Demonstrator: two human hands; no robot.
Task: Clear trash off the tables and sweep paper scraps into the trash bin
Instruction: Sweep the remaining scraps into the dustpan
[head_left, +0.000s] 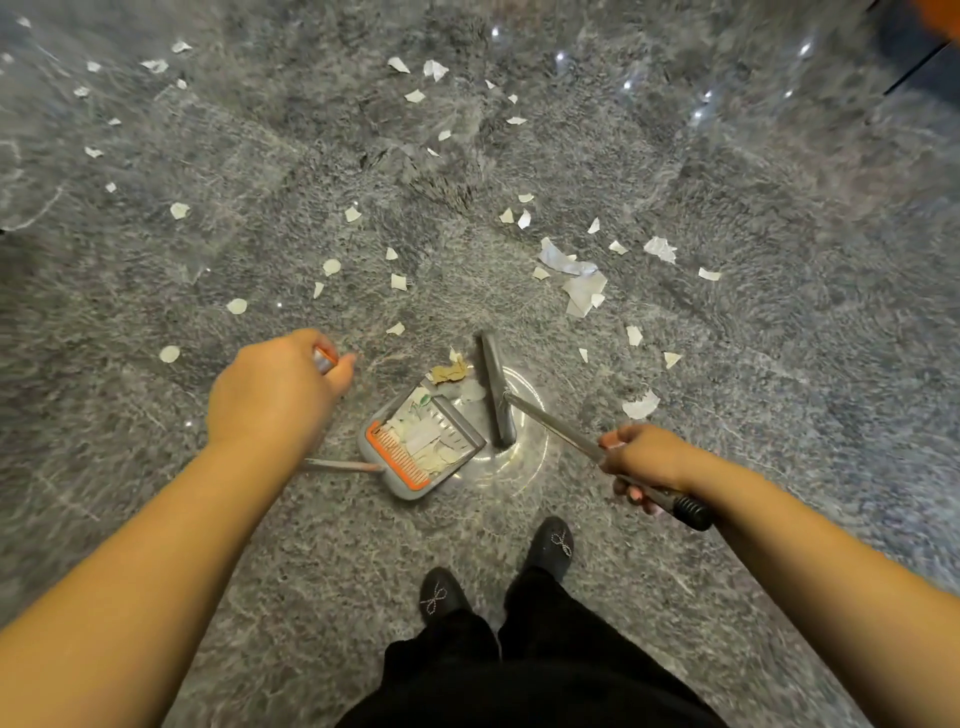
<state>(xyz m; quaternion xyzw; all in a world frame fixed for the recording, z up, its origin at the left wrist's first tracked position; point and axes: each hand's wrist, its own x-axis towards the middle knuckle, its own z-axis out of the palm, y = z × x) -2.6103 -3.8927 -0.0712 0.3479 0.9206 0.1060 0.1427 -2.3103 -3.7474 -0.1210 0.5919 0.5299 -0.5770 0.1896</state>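
Note:
A grey dustpan (470, 434) with an orange comb edge sits on the floor before my feet, holding several white paper scraps. My left hand (275, 389) grips the top of its upright handle, which has a silver and orange end. My right hand (641, 457) grips the metal handle of a grey broom (496, 395), whose head rests on the floor at the dustpan's mouth. A crumpled brown paper (449, 371) and white scraps lie just ahead of the dustpan. Many white paper scraps (579, 283) lie scattered over the floor farther out.
The floor is glossy grey marble (727, 338) with light reflections. My black shoes (553, 543) stand just behind the dustpan. A dark strip and something orange show at the top right corner.

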